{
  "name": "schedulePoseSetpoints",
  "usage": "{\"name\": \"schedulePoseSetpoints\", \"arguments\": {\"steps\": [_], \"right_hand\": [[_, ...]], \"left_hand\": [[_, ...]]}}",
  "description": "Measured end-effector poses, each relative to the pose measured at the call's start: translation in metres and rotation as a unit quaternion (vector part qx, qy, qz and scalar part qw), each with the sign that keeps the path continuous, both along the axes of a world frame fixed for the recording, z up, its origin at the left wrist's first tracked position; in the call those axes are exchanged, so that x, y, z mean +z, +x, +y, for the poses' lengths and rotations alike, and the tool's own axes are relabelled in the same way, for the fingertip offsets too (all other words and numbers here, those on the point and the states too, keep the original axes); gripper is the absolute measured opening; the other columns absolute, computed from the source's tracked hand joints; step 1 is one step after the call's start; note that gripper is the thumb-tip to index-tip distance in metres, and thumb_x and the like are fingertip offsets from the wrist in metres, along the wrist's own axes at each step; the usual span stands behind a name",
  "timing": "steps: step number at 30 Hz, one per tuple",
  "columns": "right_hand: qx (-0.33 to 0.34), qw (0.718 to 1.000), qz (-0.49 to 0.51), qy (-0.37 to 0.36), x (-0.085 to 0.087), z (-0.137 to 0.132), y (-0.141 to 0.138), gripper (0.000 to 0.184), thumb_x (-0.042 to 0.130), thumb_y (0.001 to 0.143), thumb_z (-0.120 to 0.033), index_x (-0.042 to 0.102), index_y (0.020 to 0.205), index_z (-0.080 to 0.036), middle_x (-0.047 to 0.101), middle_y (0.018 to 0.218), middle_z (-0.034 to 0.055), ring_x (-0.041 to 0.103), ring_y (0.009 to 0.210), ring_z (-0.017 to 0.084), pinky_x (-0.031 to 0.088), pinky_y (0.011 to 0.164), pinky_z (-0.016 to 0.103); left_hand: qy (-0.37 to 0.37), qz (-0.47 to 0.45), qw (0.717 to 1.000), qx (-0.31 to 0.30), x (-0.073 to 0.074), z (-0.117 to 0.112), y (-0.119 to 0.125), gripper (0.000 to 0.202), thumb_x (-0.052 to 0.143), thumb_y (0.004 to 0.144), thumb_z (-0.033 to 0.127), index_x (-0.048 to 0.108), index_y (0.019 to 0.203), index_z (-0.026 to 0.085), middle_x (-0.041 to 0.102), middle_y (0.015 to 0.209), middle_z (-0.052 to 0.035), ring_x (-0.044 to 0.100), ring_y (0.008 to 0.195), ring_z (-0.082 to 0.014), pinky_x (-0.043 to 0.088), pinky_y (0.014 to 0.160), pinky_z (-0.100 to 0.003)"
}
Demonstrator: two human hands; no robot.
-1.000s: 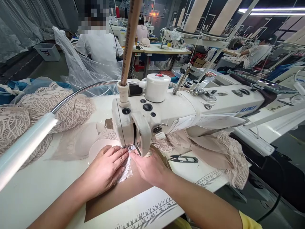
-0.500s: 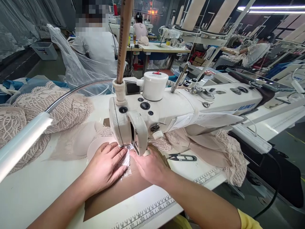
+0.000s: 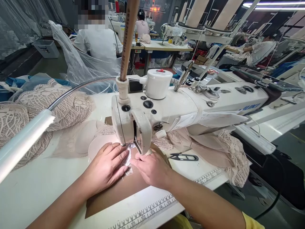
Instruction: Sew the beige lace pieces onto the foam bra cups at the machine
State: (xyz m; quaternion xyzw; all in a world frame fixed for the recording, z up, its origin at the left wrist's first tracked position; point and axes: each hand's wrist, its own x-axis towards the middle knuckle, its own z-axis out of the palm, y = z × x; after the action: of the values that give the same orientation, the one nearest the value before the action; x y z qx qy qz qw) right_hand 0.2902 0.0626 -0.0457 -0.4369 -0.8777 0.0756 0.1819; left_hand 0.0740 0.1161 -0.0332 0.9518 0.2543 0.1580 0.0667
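My left hand [image 3: 107, 167] lies flat on the sewing bed, its fingers stretched toward the needle area of a white sewing machine [image 3: 133, 127]. Under and beside its fingertips is a pale cup-shaped fabric piece [image 3: 97, 143]. To the right of the needle area my right hand [image 3: 152, 168] has curled fingers with thumb and forefinger together; what is between them is hidden. A clear taped patch [image 3: 129, 171] shows between the hands, on a brown sheet [image 3: 114, 198] covering the bed. The needle tip is hidden.
Lace pieces [image 3: 64, 105] are heaped at the left, with more lace fabric [image 3: 221, 152] at the right. Thread snips [image 3: 184, 157] lie beside my right hand. A lit lamp tube [image 3: 26, 143] reaches in from the left. A printed ruler [image 3: 152, 213] runs along the front edge. A co-worker [image 3: 97, 41] sits beyond.
The view has shifted slightly. My right hand's fingers are more curled and have drawn a little back from the needle area. My left hand stays nearly in place.
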Motion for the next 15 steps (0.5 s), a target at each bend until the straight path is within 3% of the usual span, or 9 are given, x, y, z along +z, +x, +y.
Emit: {"name": "schedulePoseSetpoints", "arguments": {"steps": [10,15], "right_hand": [[0.005,0.998,-0.069,-0.014,0.009,-0.0007,-0.0037,0.022,0.051,0.073,-0.007,0.059,0.091,-0.018,0.057,0.081,0.0017,0.045,0.074,0.017,0.027,0.067,0.032],[-0.005,0.997,-0.071,-0.002,0.0062,-0.002,-0.0029,0.019,0.052,0.073,-0.008,0.058,0.088,-0.018,0.058,0.08,0.002,0.044,0.071,0.017,0.028,0.068,0.032]], "left_hand": [[0.022,-0.009,1.0,-0.016,-0.0024,0.0019,-0.0004,0.03,0.044,0.092,0.016,0.062,0.117,0.017,0.069,0.11,-0.0107,0.059,0.095,-0.025,0.047,0.08,-0.04],[0.035,0.021,0.999,-0.01,-0.0016,0.0016,0.0034,0.03,0.044,0.092,0.015,0.062,0.116,0.014,0.068,0.114,-0.0126,0.06,0.094,-0.0259,0.046,0.079,-0.041]]}}
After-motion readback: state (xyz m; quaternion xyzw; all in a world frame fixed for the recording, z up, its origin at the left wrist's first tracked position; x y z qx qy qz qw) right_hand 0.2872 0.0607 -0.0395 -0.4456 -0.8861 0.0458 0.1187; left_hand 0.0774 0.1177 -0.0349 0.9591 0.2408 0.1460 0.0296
